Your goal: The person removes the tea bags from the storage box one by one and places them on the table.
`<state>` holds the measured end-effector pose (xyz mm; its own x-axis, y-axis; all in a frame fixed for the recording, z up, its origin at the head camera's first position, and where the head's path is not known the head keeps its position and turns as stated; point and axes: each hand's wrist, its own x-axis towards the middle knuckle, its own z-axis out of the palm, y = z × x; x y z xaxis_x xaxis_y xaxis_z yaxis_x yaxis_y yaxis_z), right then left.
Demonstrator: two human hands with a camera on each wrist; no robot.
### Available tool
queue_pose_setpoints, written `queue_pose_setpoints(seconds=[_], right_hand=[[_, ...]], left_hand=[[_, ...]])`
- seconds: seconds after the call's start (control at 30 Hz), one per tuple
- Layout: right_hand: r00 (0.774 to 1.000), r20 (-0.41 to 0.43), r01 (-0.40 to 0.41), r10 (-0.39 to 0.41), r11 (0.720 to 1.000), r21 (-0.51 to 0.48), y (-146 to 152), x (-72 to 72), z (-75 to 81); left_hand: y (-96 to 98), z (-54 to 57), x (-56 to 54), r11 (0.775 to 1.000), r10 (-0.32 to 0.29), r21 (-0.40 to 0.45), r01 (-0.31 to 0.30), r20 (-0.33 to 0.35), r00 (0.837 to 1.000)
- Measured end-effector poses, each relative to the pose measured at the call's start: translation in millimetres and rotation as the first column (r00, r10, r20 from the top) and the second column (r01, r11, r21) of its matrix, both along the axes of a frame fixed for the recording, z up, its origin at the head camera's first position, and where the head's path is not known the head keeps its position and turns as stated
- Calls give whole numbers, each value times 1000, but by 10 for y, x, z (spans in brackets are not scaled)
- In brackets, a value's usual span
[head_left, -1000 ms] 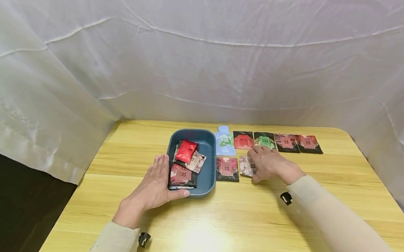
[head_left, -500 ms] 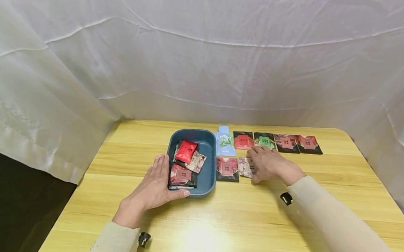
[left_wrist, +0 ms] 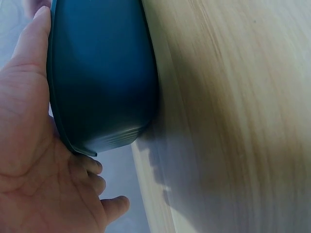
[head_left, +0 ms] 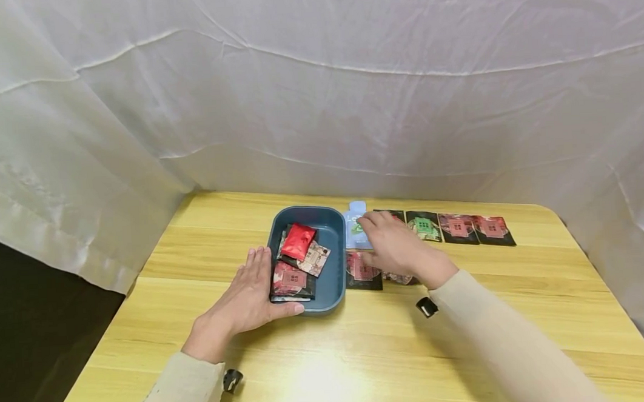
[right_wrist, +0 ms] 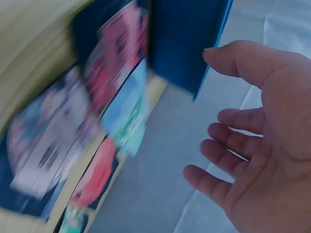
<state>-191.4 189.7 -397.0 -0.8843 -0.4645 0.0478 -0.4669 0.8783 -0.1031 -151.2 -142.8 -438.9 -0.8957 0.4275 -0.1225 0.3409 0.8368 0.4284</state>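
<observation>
My left hand [head_left: 245, 296] rests along the left side of a dark blue plastic bin [head_left: 333, 273], fingers straight, thumb at its near rim. Inside the bin lie a red packet [head_left: 298, 241], a floral sachet [head_left: 316, 259] and a pink-and-black sachet [head_left: 293, 280]. My right hand [head_left: 398, 244] hovers over the sachets on the table, holding nothing; its fingers are spread apart in the right wrist view. Partly below it are a light blue pouch [head_left: 355, 240], a pink-and-black sachet [head_left: 364, 274] and a floral sachet [right_wrist: 53, 145], mostly hidden in the head view.
A green sachet [head_left: 423, 226] and two pink-red sachets [head_left: 458, 227] continue the back row rightward. A red-labelled sachet [right_wrist: 95, 174] lies partly behind my right hand. White cloth [head_left: 349, 102] hangs behind the wooden table [head_left: 330, 358].
My right hand has lifted off the floral sachet and moved left, toward the light blue pouch and the bin. The floral sachet stays on the table. My left hand keeps its place.
</observation>
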Motion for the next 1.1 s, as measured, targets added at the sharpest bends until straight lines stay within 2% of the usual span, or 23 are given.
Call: queue_pose_setpoints(seconds=[0.2, 0.47, 0.63, 0.83, 1.1], right_hand=[[997, -37, -68, 68, 998, 2, -432, -82, -10], [986, -48, -159, 162, 985, 70, -931, -121, -227], [990, 15, -139, 138, 983, 124, -1130, -112, -305], [991, 104, -97, 79, 977, 188, -1212, -113, -360], [983, 159, -129, 92, 962, 240, -1217, -54, -358]], left_hand=[[-4, -1, -1, 1000, -3, 6, 3, -1, 1000], [-7, -4, 0, 1000, -17, -3, 17, -6, 1000], [-3, -3, -4, 1000, -21, 4, 21, -7, 1000], [2, -11, -5, 1000, -21, 17, 21, -3, 1000], [-4, -9, -6, 1000, -15, 17, 15, -1, 1000]])
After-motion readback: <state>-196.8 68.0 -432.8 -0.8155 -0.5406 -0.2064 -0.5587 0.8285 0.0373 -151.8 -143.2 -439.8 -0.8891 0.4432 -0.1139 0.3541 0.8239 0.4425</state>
